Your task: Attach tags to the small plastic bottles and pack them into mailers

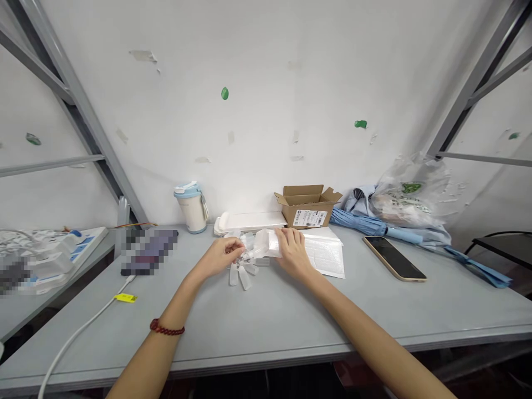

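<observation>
My left hand is closed in a pinch on a small clear plastic piece near the table's middle. My right hand is wrapped around a translucent plastic bottle that lies sideways, its narrow end pointing at the left hand. A few small clear vials lie on the grey table just below both hands. A red bead bracelet circles my left wrist.
Behind the hands are a white tray, an open cardboard box, a blue-lidded cup and clear packets. A phone, blue umbrella and plastic bag lie right. A white cable runs left.
</observation>
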Available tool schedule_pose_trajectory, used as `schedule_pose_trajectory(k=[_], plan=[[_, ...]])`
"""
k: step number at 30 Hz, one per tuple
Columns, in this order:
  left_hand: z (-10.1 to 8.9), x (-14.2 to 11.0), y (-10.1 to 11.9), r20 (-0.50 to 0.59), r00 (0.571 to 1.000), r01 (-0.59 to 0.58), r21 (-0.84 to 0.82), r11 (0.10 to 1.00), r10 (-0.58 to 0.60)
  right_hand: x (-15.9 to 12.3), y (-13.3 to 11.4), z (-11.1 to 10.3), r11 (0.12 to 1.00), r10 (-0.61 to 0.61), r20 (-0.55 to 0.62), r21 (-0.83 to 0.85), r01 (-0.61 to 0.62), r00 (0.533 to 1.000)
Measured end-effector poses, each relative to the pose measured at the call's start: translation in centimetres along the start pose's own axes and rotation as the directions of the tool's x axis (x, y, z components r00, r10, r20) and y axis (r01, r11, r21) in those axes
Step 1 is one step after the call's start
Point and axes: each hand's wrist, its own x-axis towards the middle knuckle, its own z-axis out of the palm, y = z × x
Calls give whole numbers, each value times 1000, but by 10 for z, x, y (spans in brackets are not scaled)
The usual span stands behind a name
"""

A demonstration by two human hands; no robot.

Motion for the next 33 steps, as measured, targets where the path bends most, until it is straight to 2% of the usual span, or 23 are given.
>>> schedule_pose_trajectory(k=[3, 5, 9, 12, 14, 20, 23, 25, 28, 33], plan=[[7, 2, -3, -112, 993, -36, 73, 997, 44, 0, -2, 0, 1000, -24, -6, 8, 24, 1000], [13, 3, -2, -142, 988, -42, 139, 989, 62, 0, -5, -1, 999, -43, -13, 21, 44, 999], [25, 2, 8, -113, 989, -70, 202, 977, 94, -1, -14, -1, 995, -80, -26, 61, 82, 996], [30, 0, 14, -43, 996, -76, 150, 986, 83, -1, -18, -2, 992, -92, -18, 85, 93, 996], [31, 0, 14, -40, 998, -44, 100, 994, 48, -1, -18, -2, 992, -85, -29, 87, 88, 996], [20, 4, 2, -272, 962, 28, 33, 999, -18, 3, -9, -4, 998, -39, -83, 53, 43, 996], [13, 5, -2, -322, 947, 26, 32, 999, -14, 3, -7, -5, 998, -24, -99, 58, 30, 995], [12, 5, -1, -274, 962, 19, 43, 999, -7, 3, -7, -5, 998, -19, -97, 60, 24, 995], [19, 4, 8, -133, 988, 76, 17, 997, -73, 3, -11, -5, 997, -32, -82, 63, 37, 996], [42, -1, 17, 99, 990, 100, -36, 994, -96, 1, -18, -5, 993, -89, -78, 66, 94, 993]])
